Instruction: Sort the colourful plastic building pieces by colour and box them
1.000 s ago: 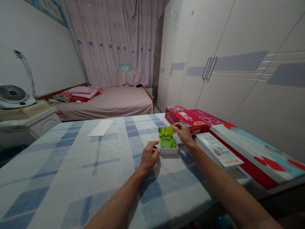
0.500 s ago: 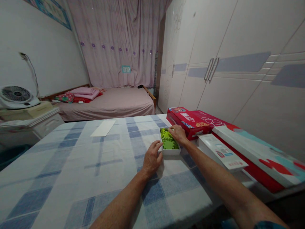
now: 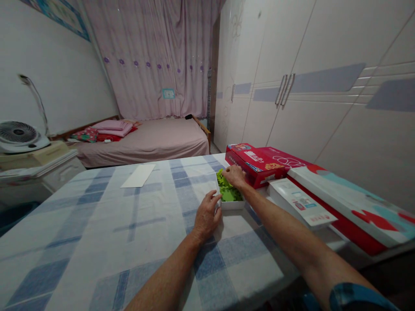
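A small white box (image 3: 231, 204) holding bright green pieces (image 3: 227, 192) sits on the checked tablecloth (image 3: 136, 224) near the table's right side. My left hand (image 3: 206, 216) rests on the cloth with its fingertips curled against the box's near left corner. My right hand (image 3: 234, 175) lies over the far end of the box, palm down, fingers pressed onto the green pieces. What is under those fingers is hidden.
Red flat boxes (image 3: 256, 160) and a long white box (image 3: 300, 201) are stacked along the table's right edge beside the wardrobe (image 3: 308, 90). A white envelope (image 3: 138, 175) lies further back on the cloth. A bed (image 3: 149, 138) and a fan (image 3: 16, 134) stand beyond.
My right hand held a green piece above the box's far end, then came down and now lies flat over the pieces inside. My left hand stayed at the box's corner.
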A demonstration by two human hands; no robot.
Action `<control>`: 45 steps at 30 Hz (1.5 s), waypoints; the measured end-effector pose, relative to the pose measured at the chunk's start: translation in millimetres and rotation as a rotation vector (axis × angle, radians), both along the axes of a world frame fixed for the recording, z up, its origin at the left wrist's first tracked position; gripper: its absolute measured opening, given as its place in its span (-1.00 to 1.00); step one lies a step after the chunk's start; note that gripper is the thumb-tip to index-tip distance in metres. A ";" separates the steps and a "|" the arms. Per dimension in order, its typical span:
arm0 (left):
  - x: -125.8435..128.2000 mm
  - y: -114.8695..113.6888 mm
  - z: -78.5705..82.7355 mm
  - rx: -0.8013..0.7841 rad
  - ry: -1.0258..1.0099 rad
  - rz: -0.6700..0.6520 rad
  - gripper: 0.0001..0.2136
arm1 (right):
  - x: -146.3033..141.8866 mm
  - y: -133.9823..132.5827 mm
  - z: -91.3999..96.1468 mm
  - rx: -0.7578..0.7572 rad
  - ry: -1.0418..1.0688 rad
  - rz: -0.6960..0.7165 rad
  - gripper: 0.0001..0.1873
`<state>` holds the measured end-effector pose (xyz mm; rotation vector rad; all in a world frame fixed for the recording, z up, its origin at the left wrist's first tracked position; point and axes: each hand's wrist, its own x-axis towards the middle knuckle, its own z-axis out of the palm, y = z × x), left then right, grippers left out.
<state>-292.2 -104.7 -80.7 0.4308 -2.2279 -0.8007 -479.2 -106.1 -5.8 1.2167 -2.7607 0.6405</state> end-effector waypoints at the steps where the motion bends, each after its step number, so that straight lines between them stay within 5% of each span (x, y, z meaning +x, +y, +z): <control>1: 0.0 0.0 -0.4 0.002 -0.003 -0.002 -0.58 | -2.7 1.1 1.8 -0.019 -0.003 -0.014 -0.64; 10: -0.3 0.2 -1.2 0.020 -0.012 -0.007 -0.56 | -34.5 23.2 9.1 -0.056 -0.018 0.020 -0.59; 16: 0.5 0.4 0.4 0.017 -0.020 -0.011 -0.57 | -20.5 29.3 -11.9 -0.043 0.000 0.095 -0.72; 21: 0.9 0.1 -0.7 0.017 -0.018 -0.019 -0.56 | -10.9 36.0 -8.5 -0.166 -0.014 0.187 -0.69; 28: -1.2 -1.6 -4.2 0.008 -0.020 -0.012 -0.55 | -6.3 66.3 -10.8 -0.268 -0.079 0.670 -0.85; 35: 0.8 -0.8 -2.2 -0.003 -0.073 -0.048 -0.49 | -6.3 63.8 -15.7 -0.361 -0.054 0.440 -0.81; 45: 1.3 0.7 -1.3 0.012 -0.101 -0.049 -0.48 | -11.1 47.1 -17.7 -0.278 0.008 0.391 -0.69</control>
